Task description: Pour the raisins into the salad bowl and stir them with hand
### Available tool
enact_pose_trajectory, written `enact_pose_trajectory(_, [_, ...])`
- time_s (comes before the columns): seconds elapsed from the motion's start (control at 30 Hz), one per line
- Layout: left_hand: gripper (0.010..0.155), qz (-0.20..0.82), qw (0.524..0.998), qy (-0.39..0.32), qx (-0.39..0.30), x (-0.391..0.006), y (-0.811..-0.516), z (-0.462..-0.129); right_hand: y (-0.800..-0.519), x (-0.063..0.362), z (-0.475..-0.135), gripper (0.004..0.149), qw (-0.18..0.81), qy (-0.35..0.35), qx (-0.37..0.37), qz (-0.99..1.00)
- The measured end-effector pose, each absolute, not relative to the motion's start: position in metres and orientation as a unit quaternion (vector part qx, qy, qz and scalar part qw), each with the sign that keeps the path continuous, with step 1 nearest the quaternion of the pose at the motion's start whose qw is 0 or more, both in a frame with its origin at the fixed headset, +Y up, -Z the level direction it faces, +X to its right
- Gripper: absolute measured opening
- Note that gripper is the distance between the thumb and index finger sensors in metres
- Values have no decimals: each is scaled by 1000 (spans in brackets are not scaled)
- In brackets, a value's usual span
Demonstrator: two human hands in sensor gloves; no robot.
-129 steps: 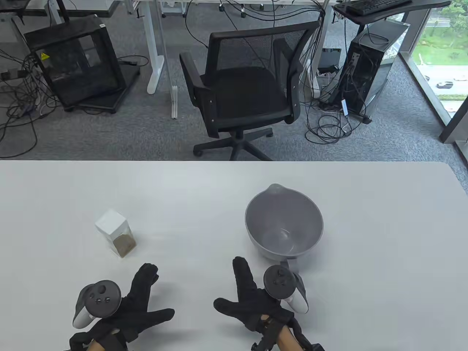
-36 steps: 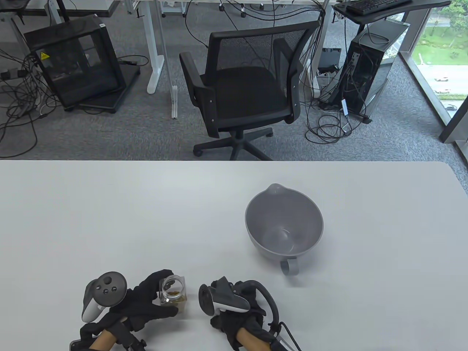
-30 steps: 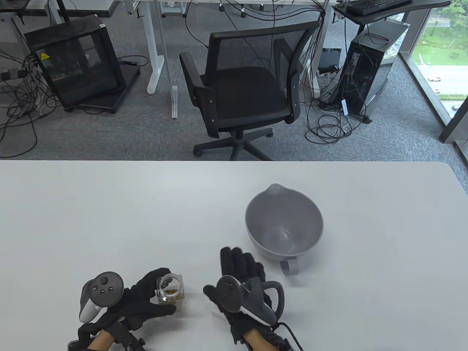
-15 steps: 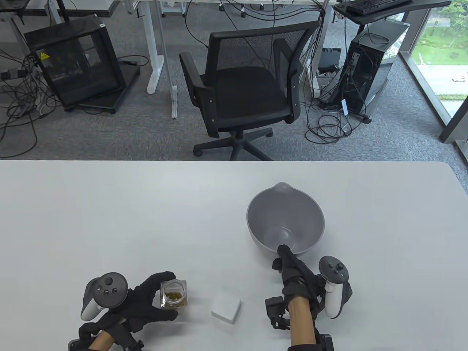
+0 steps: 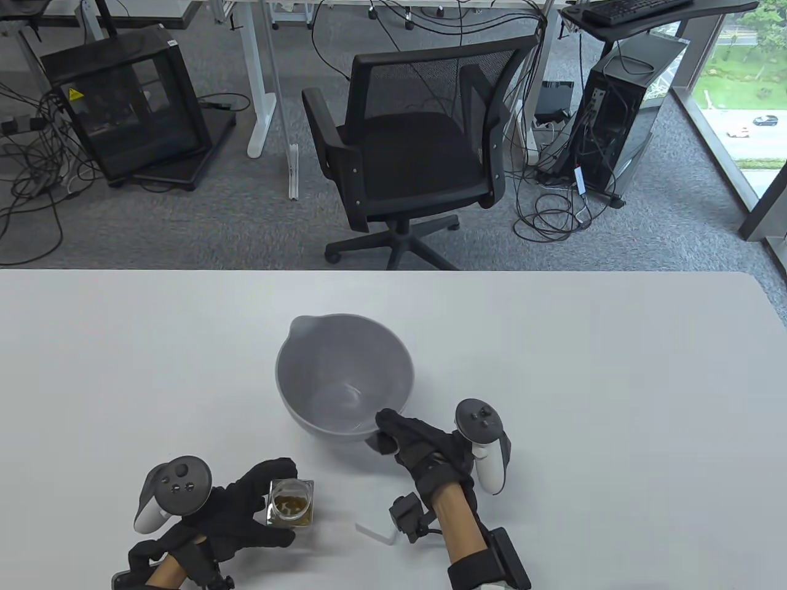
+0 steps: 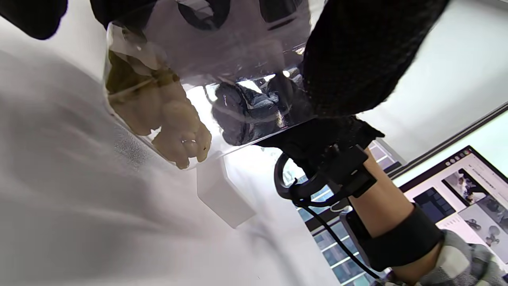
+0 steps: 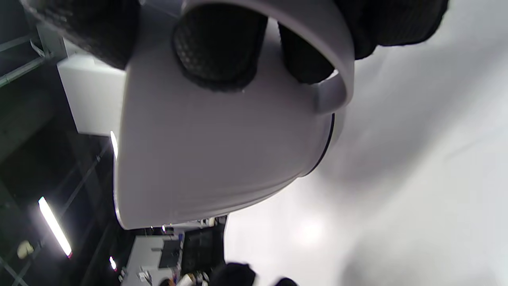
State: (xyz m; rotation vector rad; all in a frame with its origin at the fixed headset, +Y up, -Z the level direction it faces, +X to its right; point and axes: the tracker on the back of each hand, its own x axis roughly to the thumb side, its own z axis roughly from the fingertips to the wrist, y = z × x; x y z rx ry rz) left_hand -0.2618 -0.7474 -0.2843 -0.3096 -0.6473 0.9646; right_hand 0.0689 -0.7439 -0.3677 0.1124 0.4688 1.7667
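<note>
The grey salad bowl (image 5: 369,356) stands empty at the table's middle, spout at the far left. My right hand (image 5: 386,433) grips its handle at the near right rim; in the right wrist view the fingers (image 7: 218,43) pass through the handle loop (image 7: 333,71) under the bowl (image 7: 218,159). My left hand (image 5: 276,501) holds the open clear jar of raisins (image 5: 292,501) upright near the front edge. In the left wrist view the raisins (image 6: 166,115) lie in the jar's bottom. The white lid (image 5: 372,531) lies on the table between my arms, partly hidden by the right forearm.
A black office chair (image 5: 406,153) stands beyond the table's far edge, with a computer tower (image 5: 609,129) and a black cabinet (image 5: 129,104) on the floor. The white table (image 5: 615,381) stretches bare to the right and the far left.
The right hand set the lid down, took the bowl's handle and moved the bowl left, nearer the jar. The left hand picked up the jar and keeps holding it.
</note>
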Motion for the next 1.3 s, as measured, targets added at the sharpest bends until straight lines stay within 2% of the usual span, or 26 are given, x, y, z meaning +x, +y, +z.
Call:
enact_pose_trajectory(0.1, [91,480,813,-298,-141,-271,-747,-286,-745,67,-371,54,552,214,84,801])
enact_pose_trajectory(0.23, [95,508,801,-291,-123,-279,-744,-288,-747,70,-370,54,566,197,68,797])
enact_pose_trajectory(0.4, [111,510,809,-290,-21,-286,-723,-285,-751,74,-369,54,577,191,68,791])
enact_pose_trajectory(0.5, [105,474,836,-270,60,-292,-704,-280,-751,75,-367,55,569,181,70,799])
enact_pose_trajectory(0.53, [97,469,840,-260,76,-294,-697,-280,-751,75,-367,55,569,181,71,799])
enact_pose_trajectory(0.63, [92,467,845,-250,82,-297,-676,-284,-752,75,-366,55,572,178,69,797])
enact_pose_trajectory(0.7, [91,451,855,-248,62,-294,-664,-292,-752,75,-366,55,571,178,69,798])
enact_pose_trajectory(0.83, [97,358,899,-247,54,-280,-638,-308,-752,75,-366,55,573,180,71,797])
enact_pose_trajectory(0.93, [102,321,911,-245,87,-269,-627,-316,-752,75,-366,55,573,178,70,797])
enact_pose_trajectory(1.13, [99,331,904,-238,128,-258,-624,-329,-753,75,-366,56,577,177,70,794])
enact_pose_trajectory(1.3, [98,379,886,-235,130,-261,-633,-335,-753,75,-366,56,576,178,70,795])
